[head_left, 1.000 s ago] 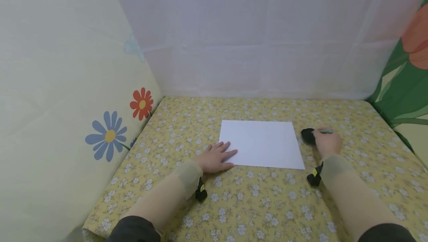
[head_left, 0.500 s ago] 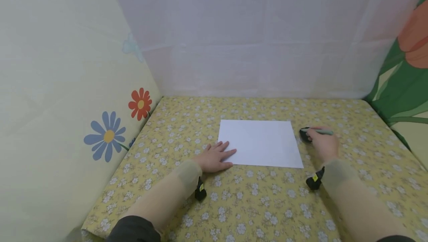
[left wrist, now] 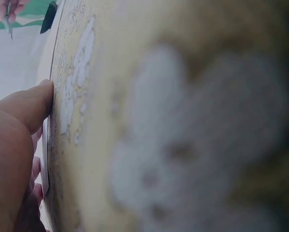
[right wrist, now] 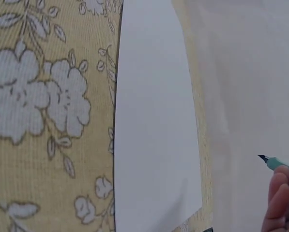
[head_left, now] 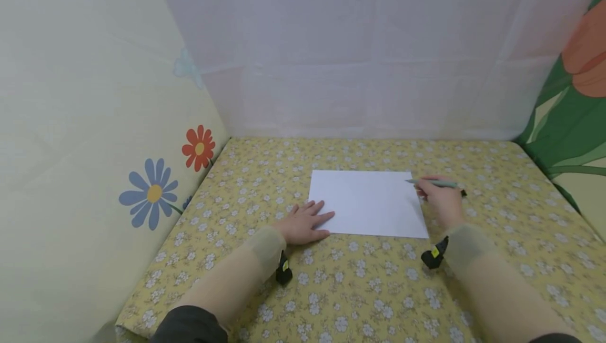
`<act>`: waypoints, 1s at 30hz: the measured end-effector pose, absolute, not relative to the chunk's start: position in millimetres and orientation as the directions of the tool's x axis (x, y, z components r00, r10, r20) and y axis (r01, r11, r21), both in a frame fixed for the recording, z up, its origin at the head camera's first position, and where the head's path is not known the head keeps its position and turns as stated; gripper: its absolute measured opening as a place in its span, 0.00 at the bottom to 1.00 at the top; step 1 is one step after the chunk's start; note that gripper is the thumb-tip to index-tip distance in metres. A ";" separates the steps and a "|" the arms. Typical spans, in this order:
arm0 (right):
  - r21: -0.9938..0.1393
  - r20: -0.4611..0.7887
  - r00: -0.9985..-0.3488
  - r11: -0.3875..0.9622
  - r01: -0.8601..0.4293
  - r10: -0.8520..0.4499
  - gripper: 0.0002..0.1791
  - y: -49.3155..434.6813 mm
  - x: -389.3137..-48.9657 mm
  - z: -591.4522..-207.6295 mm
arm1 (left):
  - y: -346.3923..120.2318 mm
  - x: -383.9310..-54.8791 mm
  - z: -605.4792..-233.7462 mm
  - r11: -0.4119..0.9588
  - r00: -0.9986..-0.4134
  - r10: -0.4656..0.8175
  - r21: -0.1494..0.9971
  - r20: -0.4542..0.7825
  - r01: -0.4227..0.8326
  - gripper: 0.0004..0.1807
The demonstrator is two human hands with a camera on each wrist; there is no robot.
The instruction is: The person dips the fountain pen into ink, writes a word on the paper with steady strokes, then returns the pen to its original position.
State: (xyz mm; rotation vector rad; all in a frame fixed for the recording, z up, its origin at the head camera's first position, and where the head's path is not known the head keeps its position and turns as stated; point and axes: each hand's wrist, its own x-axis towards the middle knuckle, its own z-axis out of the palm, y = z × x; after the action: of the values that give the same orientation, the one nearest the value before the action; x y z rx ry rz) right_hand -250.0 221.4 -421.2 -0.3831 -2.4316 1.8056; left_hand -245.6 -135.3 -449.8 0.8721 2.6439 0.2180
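Note:
A plain white sheet of paper (head_left: 371,203) lies flat on the table. My left hand (head_left: 304,224) rests on its lower left corner with the fingers spread; its thumb (left wrist: 30,104) fills the left part of the left wrist view. Over the sheet's right edge, my right hand (head_left: 444,203) pinches a green pen (head_left: 441,183) whose tip points left above the upper right corner. Seen from the right wrist, the pen (right wrist: 278,164) has a dark, pointed nib like a fountain pen's, and fingertips (right wrist: 278,200) close around its front. I see no marks on the paper.
A small black object (head_left: 463,193) shows behind my right hand, mostly hidden; a dark shape (left wrist: 48,18) also stands in the left wrist view. Yellow flowered cloth (head_left: 360,290) covers the table. A pale sheet (head_left: 379,69) hangs at the back, with flower-printed cloths either side.
My right hand has moved left with the pen, from over the black object to the paper's right edge. The pen's tip has come into sight. My left hand stays put.

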 end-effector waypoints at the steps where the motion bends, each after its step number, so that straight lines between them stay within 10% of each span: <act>1: -0.955 -0.077 -0.963 0.260 0.146 0.258 0.25 219.1 -250.8 -421.2 | -135.4 -245.8 -450.0 0.799 -0.751 0.600 0.251 -0.276 0.546 0.34; 30: -0.974 -0.037 -0.981 0.214 0.079 0.193 0.18 185.3 -265.5 -424.2 | -134.8 -247.1 -452.4 0.804 -0.756 0.594 0.248 -0.276 0.541 0.34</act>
State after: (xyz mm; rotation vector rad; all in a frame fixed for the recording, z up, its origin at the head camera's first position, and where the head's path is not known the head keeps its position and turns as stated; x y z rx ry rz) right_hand -265.5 185.3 -424.2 -0.2666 -2.3747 1.8954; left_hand -247.1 -134.8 -452.4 0.8619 2.6495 0.2181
